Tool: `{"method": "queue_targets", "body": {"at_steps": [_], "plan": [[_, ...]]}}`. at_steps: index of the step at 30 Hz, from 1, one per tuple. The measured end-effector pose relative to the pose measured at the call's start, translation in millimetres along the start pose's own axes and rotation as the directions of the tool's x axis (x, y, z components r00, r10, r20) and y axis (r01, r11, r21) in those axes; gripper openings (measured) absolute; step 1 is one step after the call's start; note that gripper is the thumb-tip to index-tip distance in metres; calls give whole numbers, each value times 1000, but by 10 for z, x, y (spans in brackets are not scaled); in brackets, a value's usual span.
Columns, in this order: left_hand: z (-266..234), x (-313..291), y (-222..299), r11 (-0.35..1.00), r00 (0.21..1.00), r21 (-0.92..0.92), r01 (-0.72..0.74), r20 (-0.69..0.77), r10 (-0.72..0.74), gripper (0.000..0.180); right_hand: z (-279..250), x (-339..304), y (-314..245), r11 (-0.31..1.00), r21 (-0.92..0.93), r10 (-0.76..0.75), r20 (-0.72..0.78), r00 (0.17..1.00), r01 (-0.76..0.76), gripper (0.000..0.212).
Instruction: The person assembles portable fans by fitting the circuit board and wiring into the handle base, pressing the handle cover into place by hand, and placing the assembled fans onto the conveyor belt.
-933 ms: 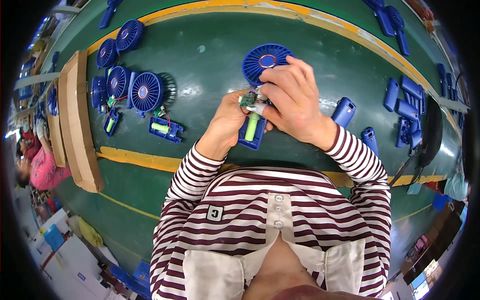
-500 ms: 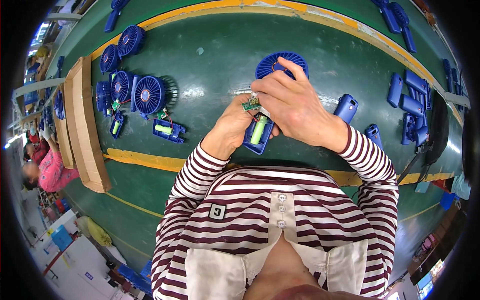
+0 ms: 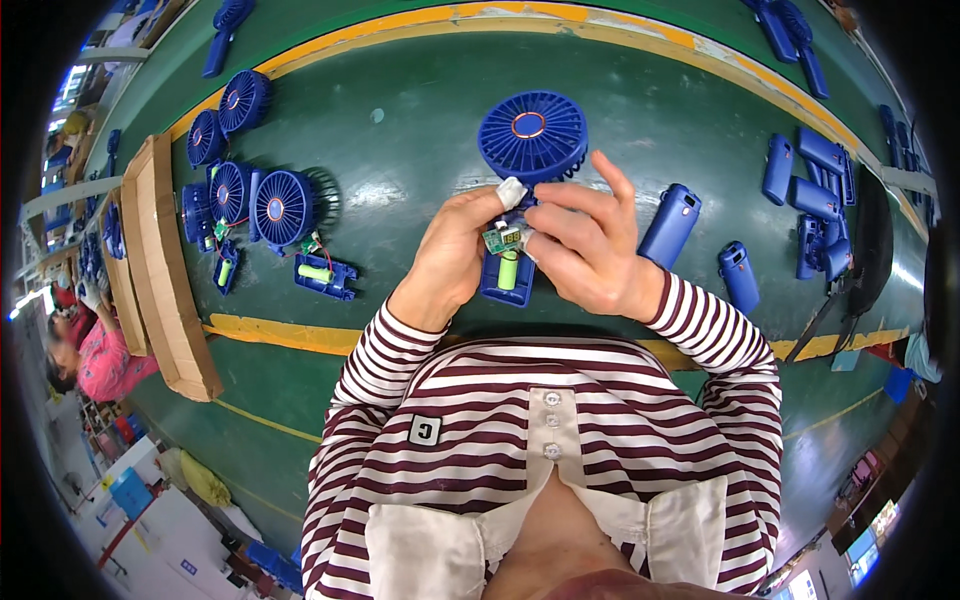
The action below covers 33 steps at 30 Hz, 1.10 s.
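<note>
the left hand held the open handle of a blue handheld fan over the green table, fingers wrapped around it. the right hand pinched a small green circuit board just above the fan's green battery. right of the fan lay blue handle covers; well left of it, more unfinished fans.

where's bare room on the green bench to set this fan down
Free: the green bench between the held fan head and the row of fan heads at the left, up to the yellow stripe. A narrower patch lies right of the fan head, above the loose blue handle cover. Crowded: the left row and the pile of blue handle shells at the right.
</note>
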State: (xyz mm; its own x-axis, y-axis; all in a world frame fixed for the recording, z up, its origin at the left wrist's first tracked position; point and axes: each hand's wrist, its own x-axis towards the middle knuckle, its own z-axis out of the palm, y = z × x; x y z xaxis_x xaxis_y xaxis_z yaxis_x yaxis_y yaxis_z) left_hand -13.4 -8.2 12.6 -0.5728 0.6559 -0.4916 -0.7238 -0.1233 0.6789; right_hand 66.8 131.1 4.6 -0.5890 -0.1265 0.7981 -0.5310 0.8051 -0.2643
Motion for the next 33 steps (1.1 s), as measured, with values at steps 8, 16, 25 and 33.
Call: {"method": "queue_targets", "body": {"at_steps": [8, 16, 25, 33], "plan": [[99, 6, 4, 1000, 1000, 3, 13, -22, -13, 21, -120, 15, 55, 996, -36, 91, 131, 987, -87, 13], [221, 56, 120, 979, 991, -155, 134, -4, -136, 34, -272, 257, 193, 812, 310, 412, 296, 862, -495, 15], [152, 85, 96, 962, 975, -190, 197, 142, -171, 37, -379, 351, 282, 743, 287, 419, 506, 754, -605, 11], [85, 78, 87, 953, 963, -212, 217, 209, -172, 37, -320, 323, 279, 806, 262, 360, 496, 790, -531, 12]]}}
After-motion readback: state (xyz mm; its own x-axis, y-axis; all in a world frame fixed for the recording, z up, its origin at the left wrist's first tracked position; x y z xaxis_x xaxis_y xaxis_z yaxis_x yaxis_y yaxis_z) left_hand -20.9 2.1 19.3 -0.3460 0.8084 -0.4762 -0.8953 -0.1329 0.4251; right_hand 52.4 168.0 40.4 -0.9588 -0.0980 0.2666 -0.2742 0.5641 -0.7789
